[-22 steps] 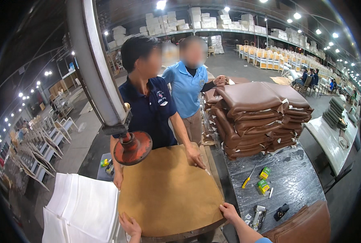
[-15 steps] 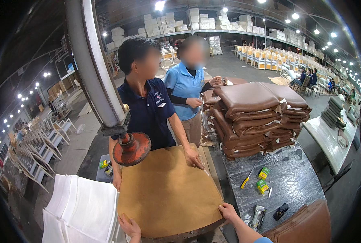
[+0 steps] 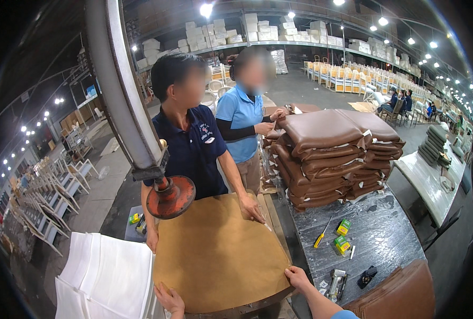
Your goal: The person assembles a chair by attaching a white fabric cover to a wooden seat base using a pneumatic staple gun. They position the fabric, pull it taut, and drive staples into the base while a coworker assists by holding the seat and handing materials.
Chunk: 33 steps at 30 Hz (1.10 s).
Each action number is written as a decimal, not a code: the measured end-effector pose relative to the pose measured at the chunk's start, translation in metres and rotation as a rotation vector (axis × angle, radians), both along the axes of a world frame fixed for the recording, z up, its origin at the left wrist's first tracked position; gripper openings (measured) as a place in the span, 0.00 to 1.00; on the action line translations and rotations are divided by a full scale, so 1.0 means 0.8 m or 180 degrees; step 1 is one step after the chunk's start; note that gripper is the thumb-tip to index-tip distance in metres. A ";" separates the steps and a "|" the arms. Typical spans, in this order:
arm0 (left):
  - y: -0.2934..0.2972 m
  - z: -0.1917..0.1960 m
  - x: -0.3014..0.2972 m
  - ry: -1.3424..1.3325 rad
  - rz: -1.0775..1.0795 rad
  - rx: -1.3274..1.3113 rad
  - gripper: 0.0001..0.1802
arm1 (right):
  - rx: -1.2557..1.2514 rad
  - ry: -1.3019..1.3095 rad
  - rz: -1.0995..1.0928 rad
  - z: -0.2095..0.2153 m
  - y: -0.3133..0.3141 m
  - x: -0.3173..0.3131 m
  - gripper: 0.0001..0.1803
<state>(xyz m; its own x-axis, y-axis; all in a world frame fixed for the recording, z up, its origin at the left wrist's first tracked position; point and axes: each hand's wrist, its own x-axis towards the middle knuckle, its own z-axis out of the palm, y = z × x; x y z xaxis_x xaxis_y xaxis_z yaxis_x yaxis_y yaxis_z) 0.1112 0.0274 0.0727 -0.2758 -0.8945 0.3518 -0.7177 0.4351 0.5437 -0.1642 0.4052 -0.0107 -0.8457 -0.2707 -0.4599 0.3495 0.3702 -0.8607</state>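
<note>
A tan seat-shaped panel (image 3: pixel 220 255) with rounded corners lies flat in front of me. My left hand (image 3: pixel 169 300) grips its near left corner, fingers bent over the edge. At the near right corner my right hand (image 3: pixel 299 278) is closed on the rim, thumb and fingers pinching it. Across from me a person in a dark blue shirt (image 3: pixel 186 146) has one hand (image 3: pixel 251 208) on the panel's far right edge and the other (image 3: pixel 152 239) at its left edge. A red round press pad (image 3: pixel 171 198) hangs over the far left part of the panel.
White sheets (image 3: pixel 101 276) are stacked at left. On the black-topped table (image 3: pixel 377 226) at right stand brown cushions (image 3: pixel 326 159), a yellow screwdriver (image 3: pixel 322 234), green-yellow boxes (image 3: pixel 342 244), a staple gun (image 3: pixel 336 284) and brown covers (image 3: pixel 398 295). A person in light blue (image 3: pixel 241 117) stands by the cushions.
The person in light blue has brought both hands closer together beside the cushion stack. My hands keep their places on the panel; the view has shifted slightly.
</note>
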 end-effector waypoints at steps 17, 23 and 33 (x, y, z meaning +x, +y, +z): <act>-0.001 0.001 0.002 -0.0049 0.0081 -0.0099 0.34 | -0.0101 -0.0023 0.0029 0.002 -0.002 0.001 0.17; 0.003 0.003 0.001 -0.0155 0.0096 0.0176 0.35 | 0.0052 0.0010 0.0060 0.009 -0.001 -0.001 0.17; 0.003 -0.003 0.002 -0.0059 0.0071 -0.0277 0.36 | 0.0032 0.0134 0.0123 0.014 0.000 -0.002 0.15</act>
<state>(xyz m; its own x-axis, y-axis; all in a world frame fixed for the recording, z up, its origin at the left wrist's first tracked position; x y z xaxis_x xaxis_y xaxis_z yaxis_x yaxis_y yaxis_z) 0.1130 0.0294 0.0706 -0.2634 -0.8668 0.4235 -0.7372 0.4640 0.4912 -0.1658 0.4051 0.0003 -0.8534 -0.2991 -0.4269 0.2983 0.3914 -0.8705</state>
